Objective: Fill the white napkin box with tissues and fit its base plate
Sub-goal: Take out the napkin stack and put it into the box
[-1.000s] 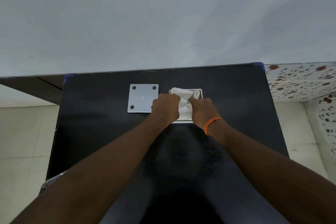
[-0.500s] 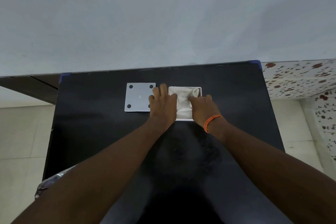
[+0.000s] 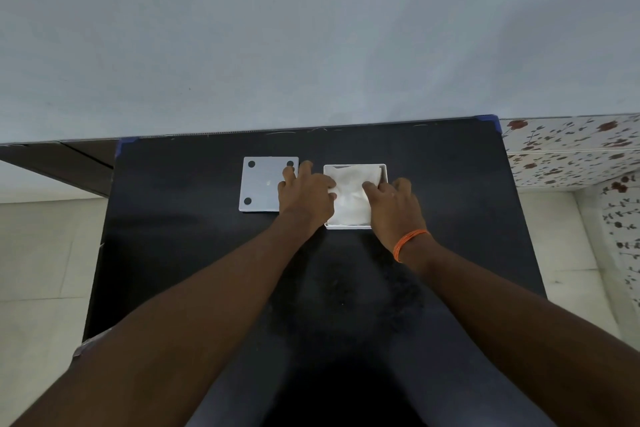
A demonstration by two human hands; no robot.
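The white napkin box (image 3: 383,171) lies open-side up on the black table, with white tissues (image 3: 350,198) stuffed inside it. My right hand (image 3: 393,204) rests on the box's right front part, fingers pressing on the tissues. My left hand (image 3: 304,194) lies flat between the box and the base plate, fingers spread, its fingertips over the plate's right edge. The grey base plate (image 3: 259,184) is square with dark round pads at its corners and lies flat to the left of the box.
The black table (image 3: 207,253) ends at a pale wall behind. Light floor tiles show to the left and a flower-patterned tiled surface (image 3: 571,149) to the right. An orange band is on my right wrist.
My left hand has let go of the tissues and slid left onto the base plate's edge, fingers spreading. My right hand stays on the tissues in the box.
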